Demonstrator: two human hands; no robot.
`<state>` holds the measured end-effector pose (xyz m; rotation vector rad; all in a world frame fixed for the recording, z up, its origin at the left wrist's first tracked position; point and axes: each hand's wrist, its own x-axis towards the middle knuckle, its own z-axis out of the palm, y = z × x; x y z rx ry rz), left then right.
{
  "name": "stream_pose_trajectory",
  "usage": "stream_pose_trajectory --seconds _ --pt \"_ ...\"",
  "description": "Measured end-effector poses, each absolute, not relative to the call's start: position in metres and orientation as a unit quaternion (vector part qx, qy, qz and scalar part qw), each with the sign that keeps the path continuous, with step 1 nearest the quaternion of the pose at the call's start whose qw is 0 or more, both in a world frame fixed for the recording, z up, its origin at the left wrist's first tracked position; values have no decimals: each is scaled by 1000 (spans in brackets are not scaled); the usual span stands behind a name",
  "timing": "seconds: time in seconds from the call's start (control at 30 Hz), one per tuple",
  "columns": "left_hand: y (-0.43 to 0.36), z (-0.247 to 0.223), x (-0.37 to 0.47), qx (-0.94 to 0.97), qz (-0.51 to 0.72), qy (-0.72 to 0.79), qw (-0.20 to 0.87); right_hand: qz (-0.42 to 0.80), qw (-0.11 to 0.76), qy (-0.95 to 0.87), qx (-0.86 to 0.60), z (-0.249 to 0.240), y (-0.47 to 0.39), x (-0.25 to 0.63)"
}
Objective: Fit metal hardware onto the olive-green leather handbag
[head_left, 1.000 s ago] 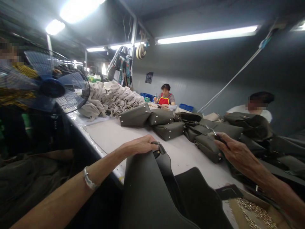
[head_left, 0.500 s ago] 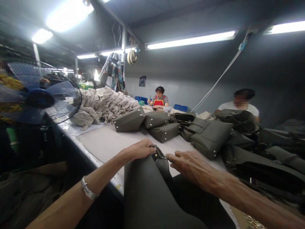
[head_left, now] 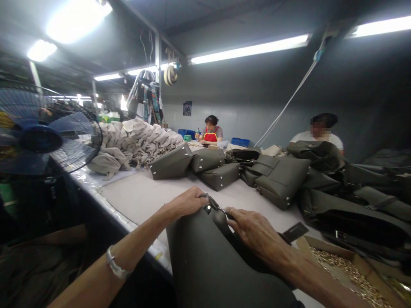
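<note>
A dark olive leather bag (head_left: pixel 205 265) stands upright at the near table edge, its top corner carrying a small strap tab with a metal stud. My left hand (head_left: pixel 188 202) grips that top corner from the left. My right hand (head_left: pixel 253 233) rests on the bag's upper rim just right of the tab, its fingertips pinching a thin dark tool or pin at the tab; what exactly it holds is too small to tell.
Several finished olive bags (head_left: pixel 279 179) lie across the white table (head_left: pixel 141 196), with a heap of beige cloth (head_left: pixel 135 141) at the far left. A blue fan (head_left: pixel 45 137) stands left. A cardboard box of brass hardware (head_left: pixel 346 269) sits near right. Two people work at the back.
My right hand came back from the bags at the right to the bag's top corner beside my left hand, then slid slightly down onto the rim. The view shifted left.
</note>
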<state>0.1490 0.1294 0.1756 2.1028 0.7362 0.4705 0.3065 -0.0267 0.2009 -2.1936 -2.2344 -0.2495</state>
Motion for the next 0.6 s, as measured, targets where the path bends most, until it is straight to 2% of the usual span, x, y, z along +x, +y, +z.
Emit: stream_pose_trajectory --seconds 0.27,0.5,0.6 --pt "122 178 157 854 183 280 398 -183 -127 -691 -687 218 -35 287" --pt "119 186 144 868 160 214 418 -282 -162 -744 -583 221 -34 289" --pt "121 184 139 859 152 205 445 -283 -161 -754 -570 220 -32 290"
